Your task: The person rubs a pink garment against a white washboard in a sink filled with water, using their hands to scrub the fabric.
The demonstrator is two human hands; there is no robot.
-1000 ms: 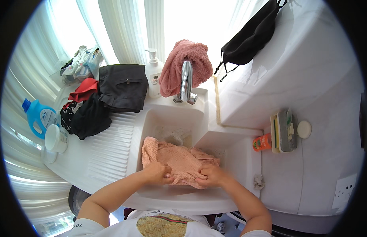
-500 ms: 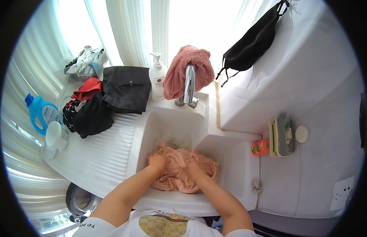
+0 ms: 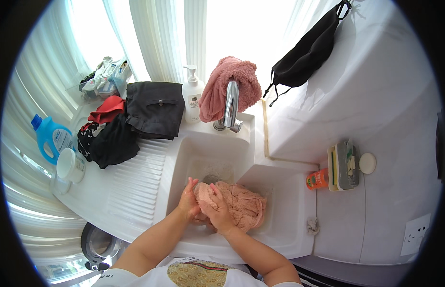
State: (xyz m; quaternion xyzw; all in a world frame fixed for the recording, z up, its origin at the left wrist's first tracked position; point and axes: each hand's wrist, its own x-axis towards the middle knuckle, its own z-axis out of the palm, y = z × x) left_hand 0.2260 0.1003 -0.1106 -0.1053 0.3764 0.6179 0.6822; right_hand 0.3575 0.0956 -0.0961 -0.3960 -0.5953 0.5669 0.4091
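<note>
A wet pink towel [image 3: 244, 203] lies bunched in the white sink [image 3: 184, 158], its left end lifted between my hands. My right hand [image 3: 218, 213] grips that end from the near side, thumb and fingers bent over the fabric. My left hand [image 3: 188, 201] stands at the towel's left edge, palm turned toward it and fingers stretched out. The lower part of the left palm is close against the cloth; whether it presses on it is hard to see. Just beyond the towel the drain [image 3: 211, 179] shows.
A chrome faucet [image 3: 231, 105] rises behind the sink, a darker pink towel [image 3: 227, 86] draped over it. Left are a ribbed washboard [image 3: 136, 186], dark clothes [image 3: 114, 143], a pump bottle [image 3: 193, 98] and a blue detergent bottle [image 3: 52, 138]. Right: an orange bottle [image 3: 318, 179] and sponge holder [image 3: 344, 167].
Both hands were pressed down into the spread towel. Now the towel's left end is raised and gathered, the right hand has moved left onto it, and the left hand's fingers have straightened.
</note>
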